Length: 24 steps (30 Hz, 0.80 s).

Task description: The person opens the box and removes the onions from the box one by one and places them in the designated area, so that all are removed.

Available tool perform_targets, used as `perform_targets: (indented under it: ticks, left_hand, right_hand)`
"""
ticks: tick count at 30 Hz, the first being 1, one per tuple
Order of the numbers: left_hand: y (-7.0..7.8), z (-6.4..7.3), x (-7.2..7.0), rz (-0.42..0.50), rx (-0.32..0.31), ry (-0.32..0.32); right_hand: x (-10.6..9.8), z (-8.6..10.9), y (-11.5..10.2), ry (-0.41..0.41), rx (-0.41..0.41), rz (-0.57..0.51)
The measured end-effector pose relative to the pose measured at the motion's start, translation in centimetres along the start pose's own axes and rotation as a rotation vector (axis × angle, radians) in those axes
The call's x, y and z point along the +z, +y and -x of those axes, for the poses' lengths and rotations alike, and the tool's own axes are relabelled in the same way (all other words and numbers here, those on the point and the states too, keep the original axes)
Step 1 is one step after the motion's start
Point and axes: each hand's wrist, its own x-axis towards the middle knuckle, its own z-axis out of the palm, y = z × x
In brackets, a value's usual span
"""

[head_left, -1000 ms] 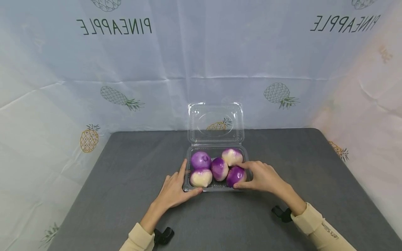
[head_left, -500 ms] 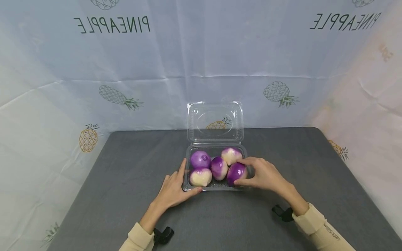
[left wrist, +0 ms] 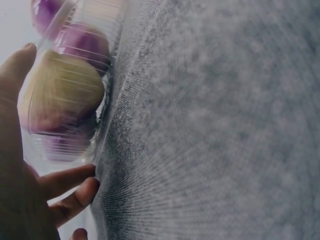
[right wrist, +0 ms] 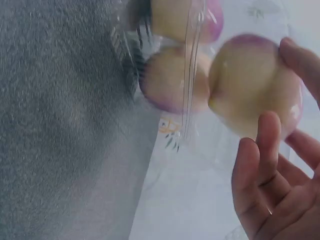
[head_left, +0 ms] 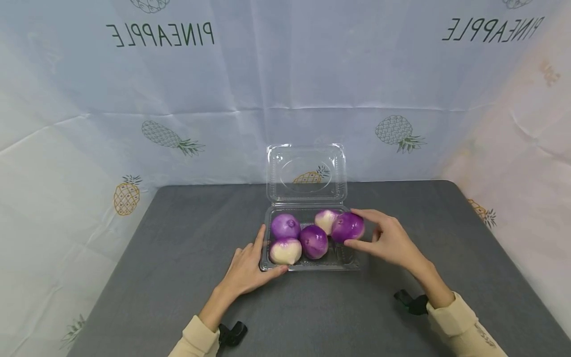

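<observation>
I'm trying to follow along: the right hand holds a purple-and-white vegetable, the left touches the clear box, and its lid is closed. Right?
The lid isn't closed: the head view shows it standing open. The right hand holds a purple-and-white vegetable, and the left hand touches the clear box.

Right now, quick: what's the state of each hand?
Left hand: open, touching the near left corner of the clear plastic clamshell.
Right hand: holding a purple-and-white turnip between thumb and fingers.

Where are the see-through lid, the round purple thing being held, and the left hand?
See-through lid (head_left: 306, 169): head view, middle of its panel.
Round purple thing (head_left: 348, 227): head view, its purple side.
Left hand (head_left: 245, 271): head view, back of the hand.
</observation>
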Motion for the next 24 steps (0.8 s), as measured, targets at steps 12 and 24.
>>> perform_targets:
  ticks: [12, 24]
  left_hand:
    - [0.0, -0.1, 0.1, -0.005, -0.009, -0.003]
    - [-0.1, 0.0, 0.1, -0.006, -0.005, -0.003]
  right_hand:
    - [-0.5, 0.1, 2.7, 0.176, 0.1, -0.007]
    - [-0.7, 0.5, 6.0, 0.226, 0.256, -0.014]
